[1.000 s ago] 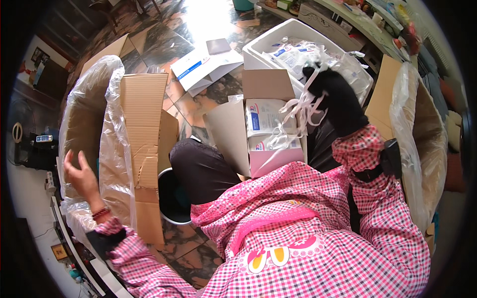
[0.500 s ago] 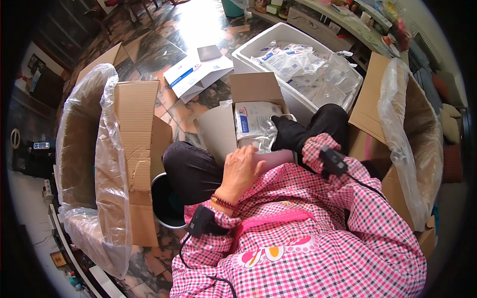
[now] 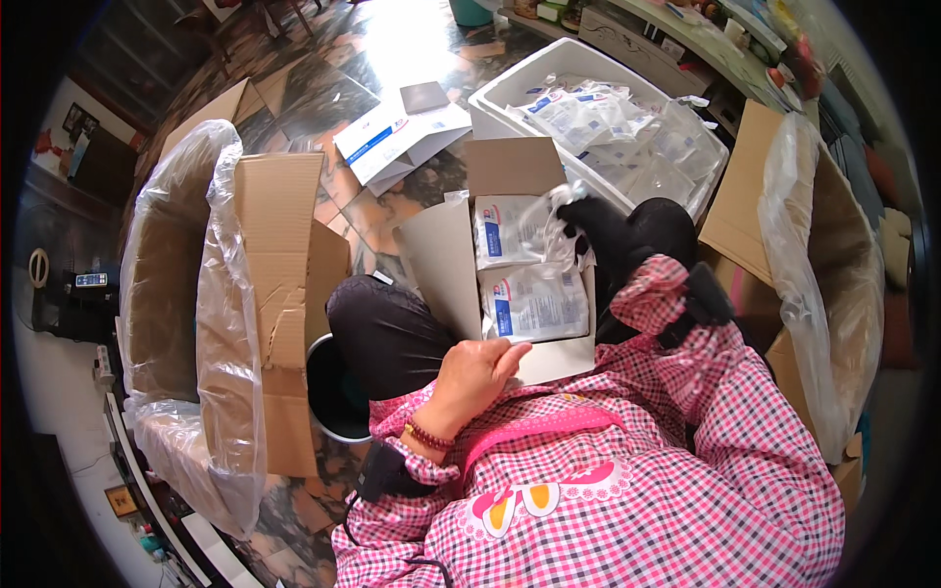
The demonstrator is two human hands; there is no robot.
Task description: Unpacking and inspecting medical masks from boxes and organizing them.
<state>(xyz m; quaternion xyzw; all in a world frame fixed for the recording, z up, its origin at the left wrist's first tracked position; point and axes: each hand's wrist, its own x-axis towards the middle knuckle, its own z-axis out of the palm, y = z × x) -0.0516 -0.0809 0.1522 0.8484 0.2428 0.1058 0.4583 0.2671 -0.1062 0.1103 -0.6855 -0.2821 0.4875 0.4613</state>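
Note:
In front of me an open carton [image 3: 436,257] holds white plastic packets with blue labels; a rear packet [image 3: 502,233] and a front packet [image 3: 534,302] show. My left hand [image 3: 475,377], bare with a beaded bracelet, is closed at the carton's near flap [image 3: 554,361], thumb along its edge. In a black glove, my right hand [image 3: 598,227] is above the carton's right far side. Its fingers are closed on a crumpled clear plastic packet [image 3: 567,194], blurred by motion. What lies beneath the top packets is hidden.
A white foam box [image 3: 490,122] full of clear packets stands behind to the right. Large plastic-lined cartons flank me, a left carton [image 3: 279,314] and a right carton [image 3: 740,206]. A dark bucket [image 3: 328,407] is by my left knee; a white folded carton [image 3: 387,147] lies on the floor.
My right hand has risen away from the carton with the clear plastic. My left hand has moved slightly nearer to me, and the front packet and near flap are now exposed.

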